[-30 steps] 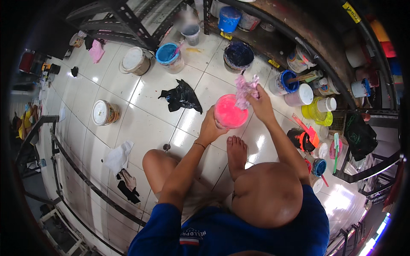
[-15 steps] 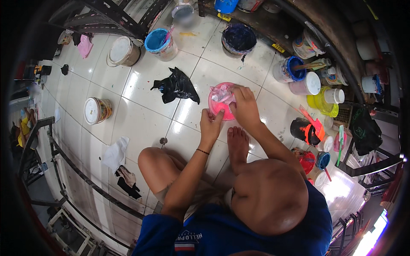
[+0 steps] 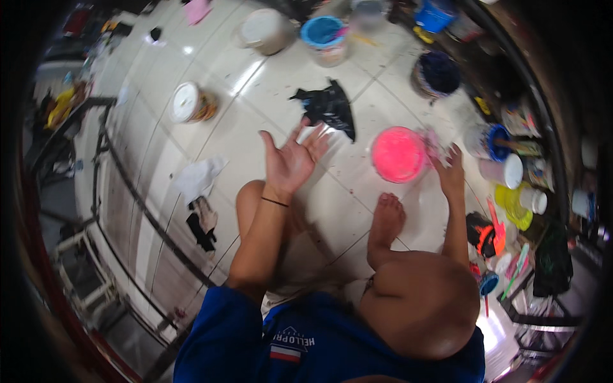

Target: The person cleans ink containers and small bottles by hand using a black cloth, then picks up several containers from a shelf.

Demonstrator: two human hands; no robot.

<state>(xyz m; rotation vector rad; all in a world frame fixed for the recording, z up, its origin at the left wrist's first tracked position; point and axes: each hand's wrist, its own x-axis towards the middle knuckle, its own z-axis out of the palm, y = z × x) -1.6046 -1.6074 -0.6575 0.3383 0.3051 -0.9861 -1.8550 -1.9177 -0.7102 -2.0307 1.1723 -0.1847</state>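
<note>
A round tub of bright pink paint or ink [image 3: 398, 154] stands on the tiled floor in front of my bare foot. At its right rim is a crumpled, pink-stained clear plastic sheet [image 3: 432, 142], partly blurred. My right hand [image 3: 451, 173] has its fingertips on this sheet, to the right of the tub. My left hand [image 3: 292, 163] is raised over the floor to the left of the tub, palm up and fingers spread, holding nothing. Just beyond it lies a crumpled black plastic bag [image 3: 332, 110].
White-lidded buckets [image 3: 186, 102] and an open blue paint bucket [image 3: 324, 39] stand left and far. A dark paint bucket [image 3: 436, 75] is at far right. Several tubs, including a yellow one [image 3: 514, 207], line the right shelf. White cloth [image 3: 199, 179] and a metal frame [image 3: 137, 204] are left.
The plastic sheet has come off the tub's top to its right side with my right hand, baring the pink surface. My left hand has left the rim and opened. The view has shifted.
</note>
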